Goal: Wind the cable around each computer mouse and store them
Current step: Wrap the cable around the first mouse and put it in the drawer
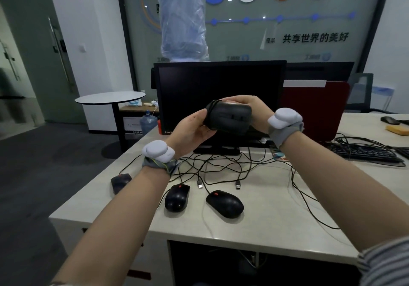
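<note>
I hold a black computer mouse (230, 117) up in front of the monitor, its underside toward me, with its cable wound in loops around its left end. My left hand (194, 128) grips the left end from below. My right hand (254, 108) grips the right end, fingers curled over the top. On the desk below lie three more black mice: one at the left edge (120, 181), one in the middle (177, 197), one to its right (224, 202). Their loose cables (221, 164) tangle across the desk, with two USB plugs (199, 184) lying free.
A black monitor (219, 86) stands at the back of the white desk (276, 219). A keyboard (363, 152) lies at the right, behind it a red divider (314, 108). A round table (110, 97) and a water bottle (147, 122) stand off to the left.
</note>
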